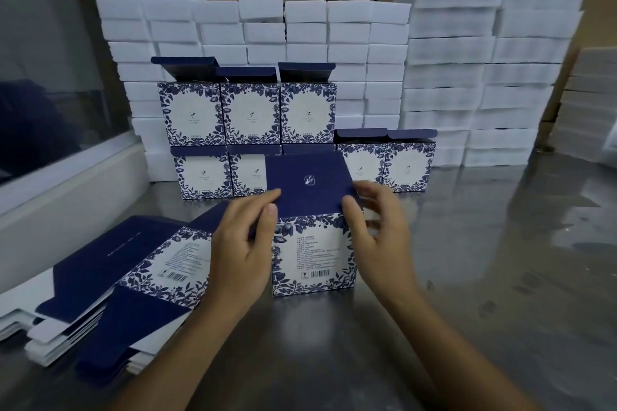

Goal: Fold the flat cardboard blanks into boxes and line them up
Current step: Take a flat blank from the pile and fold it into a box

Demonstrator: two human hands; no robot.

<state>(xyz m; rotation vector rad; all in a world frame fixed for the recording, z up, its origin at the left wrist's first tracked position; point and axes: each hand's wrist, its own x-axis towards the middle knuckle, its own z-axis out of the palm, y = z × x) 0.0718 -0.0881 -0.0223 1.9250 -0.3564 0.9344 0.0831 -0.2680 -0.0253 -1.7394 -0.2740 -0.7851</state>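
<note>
blue floral box (314, 253) upright mid-bench, navy lid raised; flat blanks (110, 294) stacked at left edge; folded boxes (267, 140) lined up behind.

Single head view, close, angled forward-down over steel table (467, 277).

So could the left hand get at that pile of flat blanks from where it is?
Probably yes. The blanks lie right beside the left hand on its own side, nothing between, though it's holding the box now.
</note>
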